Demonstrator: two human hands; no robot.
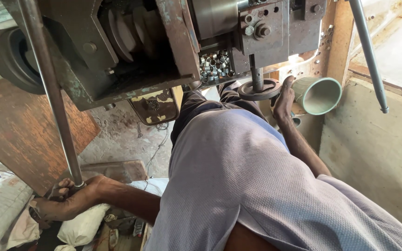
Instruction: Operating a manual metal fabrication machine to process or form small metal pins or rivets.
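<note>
- Lever rod: a long, bare steel bar that runs from the top of the machine down to the near left, where the left hand grips its lower end. It looks rigid and smooth, probably somewhat slick with wear, and is best taken near the end, where leverage is greatest.
- Left hand: closed in a full fist around the rod's lower end, fingers wrapped over and thumb across.
- Handwheel: a small dark metal disc on a short vertical spindle beneath the machine's right-hand block. It appears heavy for its size and stiff, and is best gripped at the rim.
- Right hand: raised to the right edge of the handwheel, palm against the rim with the fingers curled up around it; how firmly it grips cannot be told.
- Machine: a worn, rust-streaked body with bolts and a pulley-like wheel at its far left.
- Metal rings: a heap of small shiny sleeves in a recess at the centre of the machine, just left of the handwheel.
- Green funnel: its mouth faces the viewer, just right of the right hand.
- Second rod: slants down at the far right, untouched.
- White sacks: lie on the floor beneath the left hand.
</note>
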